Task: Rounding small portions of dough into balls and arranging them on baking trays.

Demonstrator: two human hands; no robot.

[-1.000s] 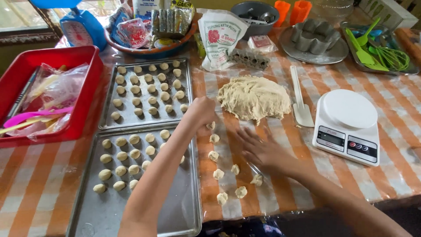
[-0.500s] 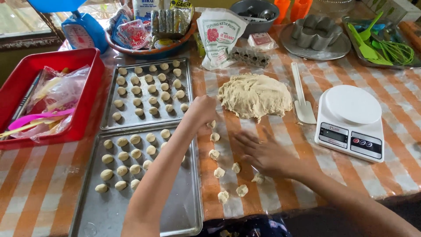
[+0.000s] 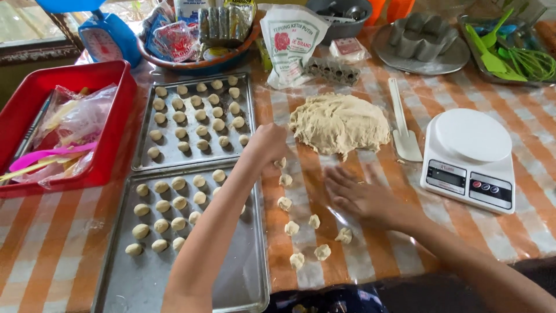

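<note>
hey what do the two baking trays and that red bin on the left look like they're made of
Near baking tray: looks like bare metal, probably aluminium; dull grey sheen, scuffed, rolled rim. Far baking tray: same grey metal look. Red bin: likely plastic; uniform glossy red, thick rounded walls.

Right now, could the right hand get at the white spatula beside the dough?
Probably yes. The right hand lies flat on the table, and only bare cloth lies between it and the spatula, between the dough and the scale.
</note>
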